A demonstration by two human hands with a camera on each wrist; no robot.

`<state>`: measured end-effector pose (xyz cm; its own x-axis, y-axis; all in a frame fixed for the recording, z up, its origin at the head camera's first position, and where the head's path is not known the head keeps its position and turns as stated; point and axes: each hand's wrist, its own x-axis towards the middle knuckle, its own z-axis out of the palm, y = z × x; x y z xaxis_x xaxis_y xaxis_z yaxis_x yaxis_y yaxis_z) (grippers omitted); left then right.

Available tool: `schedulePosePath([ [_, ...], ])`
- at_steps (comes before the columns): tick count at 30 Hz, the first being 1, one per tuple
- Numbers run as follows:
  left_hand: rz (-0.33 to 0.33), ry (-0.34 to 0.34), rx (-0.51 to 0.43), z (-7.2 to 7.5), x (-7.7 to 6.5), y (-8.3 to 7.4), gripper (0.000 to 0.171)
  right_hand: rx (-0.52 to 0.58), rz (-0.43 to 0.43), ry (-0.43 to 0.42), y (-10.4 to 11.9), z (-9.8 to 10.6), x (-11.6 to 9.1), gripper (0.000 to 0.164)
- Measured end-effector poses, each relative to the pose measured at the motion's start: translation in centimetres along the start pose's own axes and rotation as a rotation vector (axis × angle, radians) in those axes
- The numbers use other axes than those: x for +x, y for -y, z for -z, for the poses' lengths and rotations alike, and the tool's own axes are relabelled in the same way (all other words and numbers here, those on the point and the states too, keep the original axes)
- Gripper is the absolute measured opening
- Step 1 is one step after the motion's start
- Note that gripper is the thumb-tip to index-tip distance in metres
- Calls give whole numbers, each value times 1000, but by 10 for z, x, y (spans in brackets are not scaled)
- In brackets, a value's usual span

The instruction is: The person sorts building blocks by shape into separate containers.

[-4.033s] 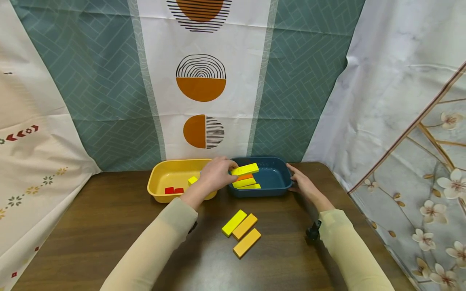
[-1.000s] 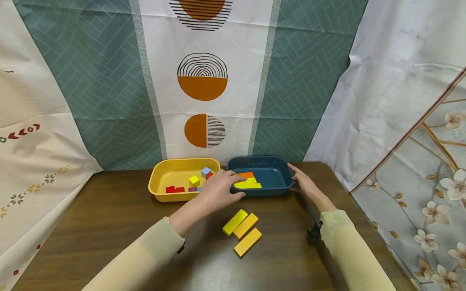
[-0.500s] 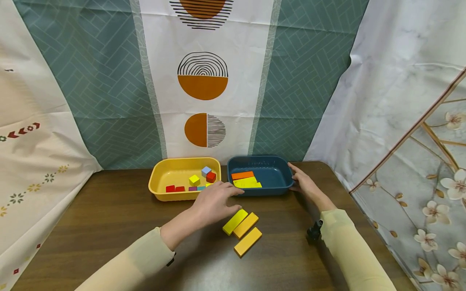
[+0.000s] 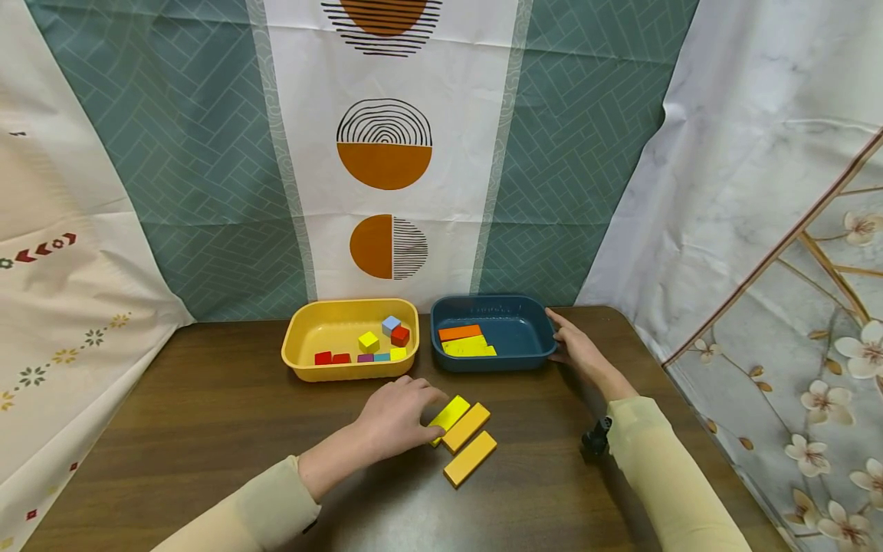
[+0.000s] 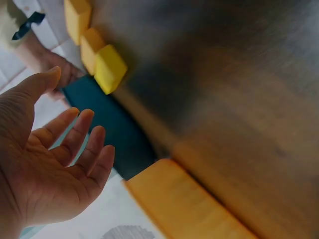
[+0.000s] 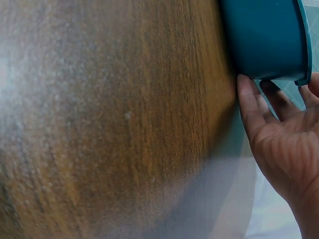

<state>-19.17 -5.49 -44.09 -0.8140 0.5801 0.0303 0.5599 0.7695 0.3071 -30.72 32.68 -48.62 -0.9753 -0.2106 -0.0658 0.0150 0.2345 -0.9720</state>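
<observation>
My left hand (image 4: 396,418) reaches over a yellow block (image 4: 451,412) on the table, thumb near one end and fingers near the other. In the left wrist view the fingers are spread and loosely bent, with a gap between them and the yellow block (image 5: 110,69). Just right of it lie two amber blocks, one (image 4: 467,428) close beside it and another (image 4: 471,460) nearer the front. My right hand (image 4: 582,353) rests its fingertips against the right end of a dark blue bin (image 4: 507,363). Inside that bin are an orange block (image 4: 460,333) and yellow blocks (image 4: 469,347).
A yellow bin (image 4: 331,373) stands left of the blue one, holding small cubes, among them a blue cube (image 4: 391,326), a red cube (image 4: 400,336) and a yellow cube (image 4: 369,343). A patterned curtain (image 4: 386,261) hangs behind both bins along the wooden table (image 4: 552,491).
My left hand laid a yellow block in the blue bin, let go, and came back toward me to the yellow block on the table. The right hand has stayed at the bin's end.
</observation>
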Motion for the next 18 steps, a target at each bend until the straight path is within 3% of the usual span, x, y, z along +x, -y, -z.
schedulePosePath([
  [8, 33, 0, 19, -21, -4, 6, 58, -8, 5, 2, -3, 1, 0, 66],
  [18, 65, 9, -1, -31, -5, 8, 59, 1, 6, 1, -1, 1, -1, 66],
])
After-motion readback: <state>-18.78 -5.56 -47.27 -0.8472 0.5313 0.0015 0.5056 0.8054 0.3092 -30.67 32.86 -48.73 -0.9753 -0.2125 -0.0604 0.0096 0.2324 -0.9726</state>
